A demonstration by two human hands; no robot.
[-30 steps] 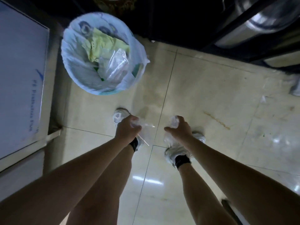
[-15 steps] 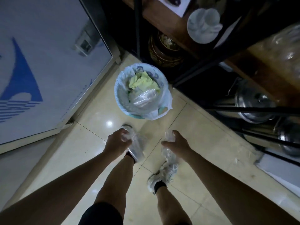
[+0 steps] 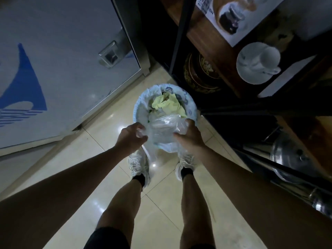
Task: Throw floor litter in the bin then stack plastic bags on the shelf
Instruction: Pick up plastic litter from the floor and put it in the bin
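A round bin lined with a white bag stands on the tiled floor, holding yellow crumpled paper and clear plastic. My left hand and my right hand are both closed on a clear plastic bag stretched between them, held over the near rim of the bin. A strip of the clear plastic hangs down below my left hand toward my shoe. A wooden shelf with black metal posts rises at the right.
A large white appliance with a blue logo stands to the left. On the shelf sit a white teapot, a printed box and a dark patterned jar. Steel pot lids rest low right. My shoes stand just behind the bin.
I have stepped up to the bin. Both hands, earlier apart and each holding crumpled plastic, have come together over the bin's near rim with the plastic spread between them.
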